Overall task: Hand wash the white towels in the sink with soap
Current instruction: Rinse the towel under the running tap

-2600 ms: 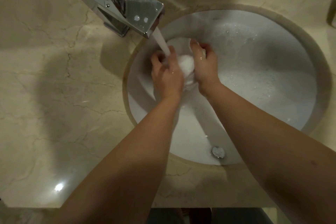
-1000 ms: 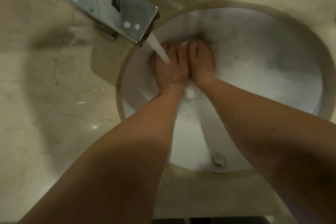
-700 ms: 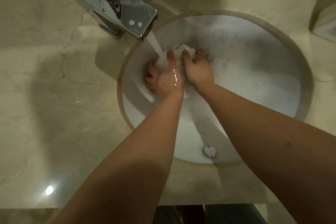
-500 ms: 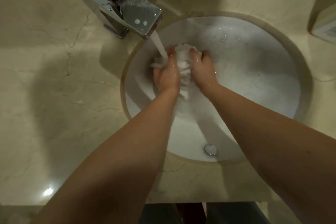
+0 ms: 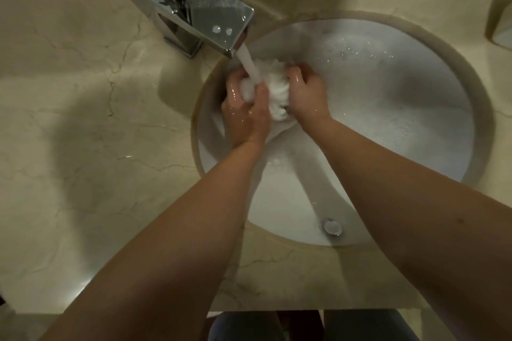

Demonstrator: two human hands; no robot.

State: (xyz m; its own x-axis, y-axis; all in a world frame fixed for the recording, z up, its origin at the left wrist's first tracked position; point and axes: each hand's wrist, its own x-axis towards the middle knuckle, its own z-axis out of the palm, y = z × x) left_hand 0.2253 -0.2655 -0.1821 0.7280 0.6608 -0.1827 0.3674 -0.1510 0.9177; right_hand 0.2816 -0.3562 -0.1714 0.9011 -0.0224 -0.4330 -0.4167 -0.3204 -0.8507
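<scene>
Most of the white towel [image 5: 273, 91] is buried between the two hands, so how it's folded is anyone's guess — left hand [image 5: 245, 111] and right hand [image 5: 306, 94] both clutch it, bunched up under the faucet [image 5: 191, 11] stream, upper left of the sink [image 5: 401, 124]. Something at the right edge is cut off. Beige marble surface [image 5: 83, 133], dim light — suds in the basin.
</scene>
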